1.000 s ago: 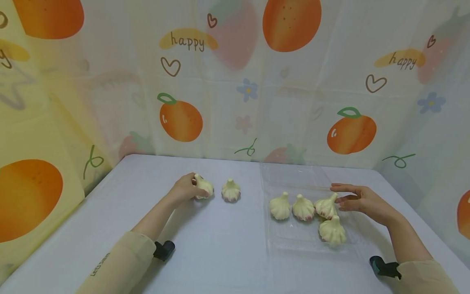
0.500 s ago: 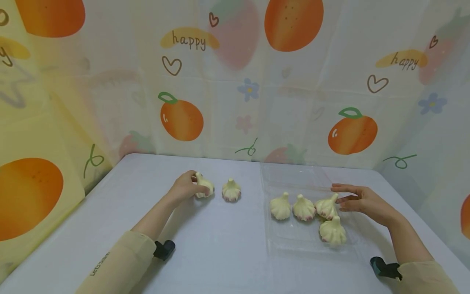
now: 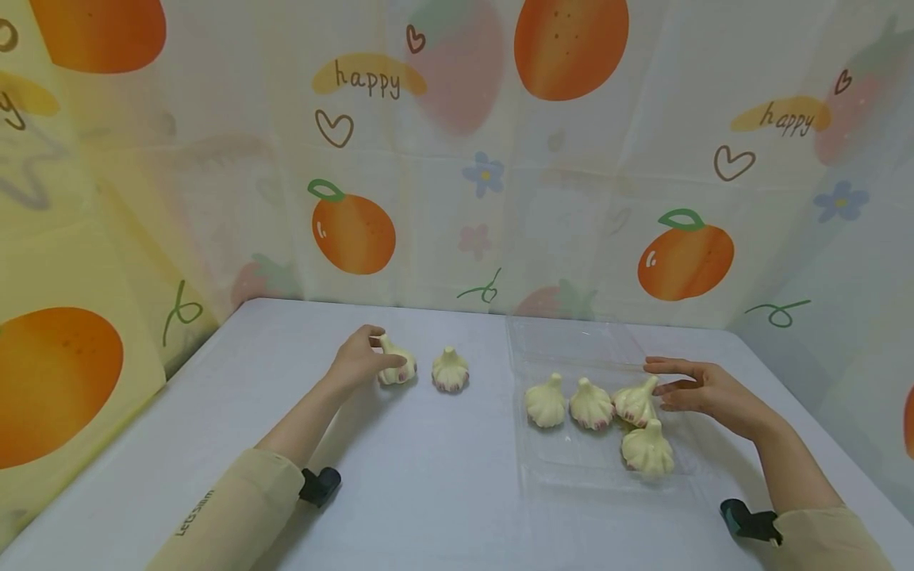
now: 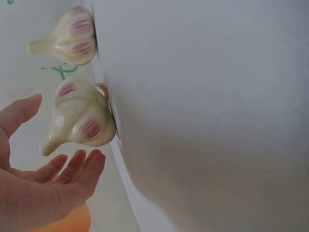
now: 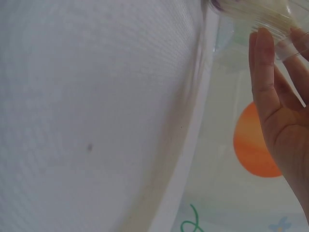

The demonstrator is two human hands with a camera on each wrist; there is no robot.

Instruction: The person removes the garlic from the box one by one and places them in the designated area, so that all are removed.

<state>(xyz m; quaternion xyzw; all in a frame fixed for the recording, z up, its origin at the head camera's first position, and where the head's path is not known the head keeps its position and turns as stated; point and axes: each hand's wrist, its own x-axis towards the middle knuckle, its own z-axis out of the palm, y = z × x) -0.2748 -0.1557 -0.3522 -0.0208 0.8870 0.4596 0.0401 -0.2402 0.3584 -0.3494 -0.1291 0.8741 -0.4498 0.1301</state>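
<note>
Nearest the front edge of the white table [image 3: 428, 492], four garlic bulbs [image 3: 646, 449] sit in a clear tray [image 3: 571, 476]; the right hand [image 3: 703, 388], fingers straight, seemingly touches its right rim. Farther back, the left hand [image 3: 357, 363] cups, fingers spread, a loose garlic bulb [image 3: 396, 366], another bulb [image 3: 450, 370] just beside.

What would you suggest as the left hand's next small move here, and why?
Probably closing the fingers round the nearest garlic bulb: the left hand lies open beside it, not gripping, while the right hand rests against the clear tray, which already holds four bulbs.
</note>
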